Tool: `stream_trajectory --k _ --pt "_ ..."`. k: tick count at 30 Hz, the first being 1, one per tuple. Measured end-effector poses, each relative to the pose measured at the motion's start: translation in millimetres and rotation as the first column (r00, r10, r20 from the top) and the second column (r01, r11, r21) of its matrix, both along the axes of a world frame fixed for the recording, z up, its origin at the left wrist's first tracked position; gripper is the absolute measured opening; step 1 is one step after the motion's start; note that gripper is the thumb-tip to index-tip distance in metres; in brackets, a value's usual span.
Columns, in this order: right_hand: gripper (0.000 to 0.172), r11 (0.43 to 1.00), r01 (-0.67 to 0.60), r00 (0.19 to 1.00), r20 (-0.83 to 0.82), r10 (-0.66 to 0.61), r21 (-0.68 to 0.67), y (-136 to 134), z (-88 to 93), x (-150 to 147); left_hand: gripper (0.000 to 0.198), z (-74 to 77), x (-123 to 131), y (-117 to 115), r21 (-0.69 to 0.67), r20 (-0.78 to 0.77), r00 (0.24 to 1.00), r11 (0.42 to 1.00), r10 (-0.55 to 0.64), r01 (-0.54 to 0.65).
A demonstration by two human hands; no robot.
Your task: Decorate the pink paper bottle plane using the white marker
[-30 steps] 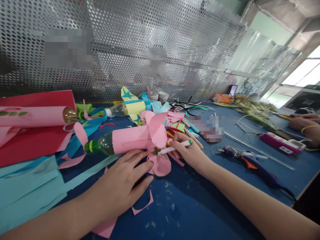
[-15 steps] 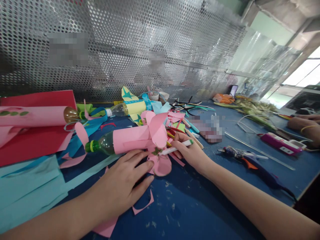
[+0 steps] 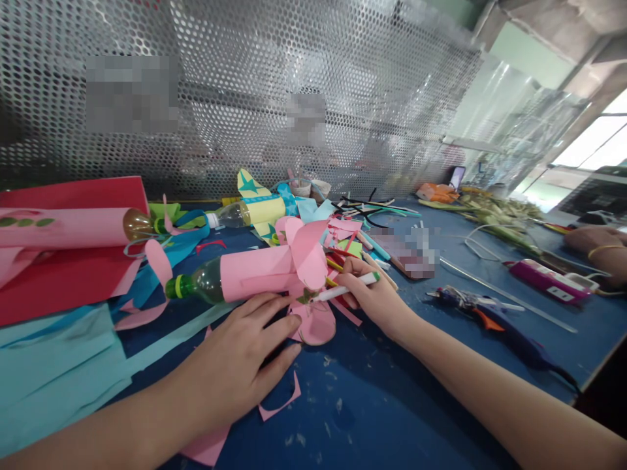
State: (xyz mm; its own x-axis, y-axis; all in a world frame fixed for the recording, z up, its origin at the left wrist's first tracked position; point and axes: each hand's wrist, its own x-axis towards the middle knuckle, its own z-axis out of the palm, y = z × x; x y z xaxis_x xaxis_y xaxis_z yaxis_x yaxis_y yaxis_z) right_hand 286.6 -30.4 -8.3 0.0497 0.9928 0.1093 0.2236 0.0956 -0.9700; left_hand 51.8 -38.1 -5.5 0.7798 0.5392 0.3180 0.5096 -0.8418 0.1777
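Observation:
A plastic bottle wrapped in pink paper (image 3: 257, 271) lies on its side, green cap to the left, with pink paper petals at its right end. My left hand (image 3: 245, 343) rests with its fingers stretched out along the lower side, fingertips touching the lowest pink petal (image 3: 318, 326). Between the fingers of my right hand (image 3: 369, 294) is a white marker with a green end (image 3: 343, 289). Its tip meets a dark green leaf-like drawing (image 3: 306, 297) at the base of that petal.
Another pink-wrapped bottle (image 3: 73, 227) lies on red paper at left, above blue paper sheets (image 3: 53, 372). Behind stands a yellow-wrapped bottle (image 3: 267, 210). At right are a glue gun (image 3: 504, 326), a purple power strip (image 3: 551, 281) and another person's hand (image 3: 595, 245). Perforated metal (image 3: 235, 98) backs the table.
Almost nothing differs. The marker tip has stayed at the green drawing with only a slight shift, and my left hand keeps its place.

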Motion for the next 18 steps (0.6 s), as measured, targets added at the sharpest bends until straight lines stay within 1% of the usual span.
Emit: stream_trajectory --k 5,12,18 --pt "0.021 1.000 -0.003 1.000 0.005 0.003 -0.002 -0.7 0.3 0.6 0.030 -1.0 0.1 0.2 0.001 0.031 1.000 1.000 0.001 -0.001" --pt "0.020 1.000 -0.007 1.000 -0.006 0.007 -0.002 -0.4 0.8 -0.2 0.030 0.0 -0.1 0.0 0.003 0.016 1.000 1.000 0.002 -0.002" --pt "0.021 1.000 0.005 1.000 0.021 -0.005 0.001 -0.4 0.9 -0.1 0.031 0.2 0.0 0.2 0.003 -0.006 1.000 1.000 0.000 0.000"
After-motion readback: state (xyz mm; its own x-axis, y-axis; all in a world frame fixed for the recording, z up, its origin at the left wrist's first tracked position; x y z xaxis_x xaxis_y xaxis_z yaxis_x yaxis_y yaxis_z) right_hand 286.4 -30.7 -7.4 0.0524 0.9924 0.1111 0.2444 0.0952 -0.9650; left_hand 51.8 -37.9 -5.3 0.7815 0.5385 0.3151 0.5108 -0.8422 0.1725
